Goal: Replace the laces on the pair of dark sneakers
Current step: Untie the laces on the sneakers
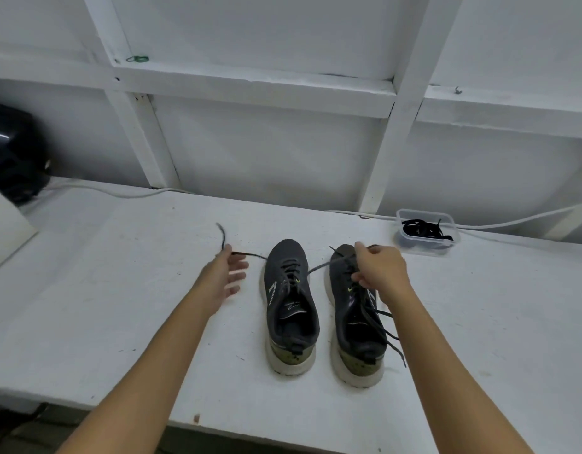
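Two dark sneakers stand side by side on the white table, toes pointing away from me. The left sneaker [289,303] still has its dark lace threaded, with both ends pulled out sideways. My left hand [225,276] pinches one end of that lace [250,255] between thumb and forefinger, the other fingers spread; the tip curls up past the thumb. My right hand [379,273] rests over the right sneaker [357,319] and grips the lace's other end, which runs across from the left sneaker. Loose dark laces trail off the right sneaker's side.
A clear plastic tub [427,232] holding black laces sits at the back right of the table. A white cable [512,221] runs along the wall. A black object [14,152] and a white board [4,224] are at the far left.
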The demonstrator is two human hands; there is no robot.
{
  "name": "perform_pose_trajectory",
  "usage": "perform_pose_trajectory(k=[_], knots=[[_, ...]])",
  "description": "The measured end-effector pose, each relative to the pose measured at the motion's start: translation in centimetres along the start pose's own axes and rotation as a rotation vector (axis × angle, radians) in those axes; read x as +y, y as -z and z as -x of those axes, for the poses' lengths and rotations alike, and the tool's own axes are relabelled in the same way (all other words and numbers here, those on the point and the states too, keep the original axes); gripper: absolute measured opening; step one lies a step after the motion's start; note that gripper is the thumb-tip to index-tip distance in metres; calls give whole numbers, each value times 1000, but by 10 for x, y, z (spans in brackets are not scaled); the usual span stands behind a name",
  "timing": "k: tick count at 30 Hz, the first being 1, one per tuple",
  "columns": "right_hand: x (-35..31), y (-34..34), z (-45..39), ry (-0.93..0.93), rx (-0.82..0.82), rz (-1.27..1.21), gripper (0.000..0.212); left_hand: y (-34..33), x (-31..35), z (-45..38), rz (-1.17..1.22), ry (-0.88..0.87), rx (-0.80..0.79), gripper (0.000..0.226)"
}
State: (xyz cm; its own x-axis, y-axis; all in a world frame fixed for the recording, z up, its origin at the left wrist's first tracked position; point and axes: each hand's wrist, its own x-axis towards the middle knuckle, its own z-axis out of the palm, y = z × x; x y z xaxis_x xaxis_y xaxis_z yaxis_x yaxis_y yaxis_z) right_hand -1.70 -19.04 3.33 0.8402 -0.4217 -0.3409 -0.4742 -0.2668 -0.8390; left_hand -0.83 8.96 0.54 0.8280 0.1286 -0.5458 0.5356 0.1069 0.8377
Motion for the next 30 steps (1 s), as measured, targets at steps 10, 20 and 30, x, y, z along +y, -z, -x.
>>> perform_pose_trajectory(k=[10, 20, 30], knots=[[0, -29, 64, 532, 141, 304, 25, -4, -37, 30, -466, -253, -224, 12], [41, -63, 94, 335, -231, 271, 27, -15, -34, 33, -465, -285, -272, 10], [48, -76, 94, 207, -209, 5, 37, -14, -12, 15, -637, -379, -285, 19]])
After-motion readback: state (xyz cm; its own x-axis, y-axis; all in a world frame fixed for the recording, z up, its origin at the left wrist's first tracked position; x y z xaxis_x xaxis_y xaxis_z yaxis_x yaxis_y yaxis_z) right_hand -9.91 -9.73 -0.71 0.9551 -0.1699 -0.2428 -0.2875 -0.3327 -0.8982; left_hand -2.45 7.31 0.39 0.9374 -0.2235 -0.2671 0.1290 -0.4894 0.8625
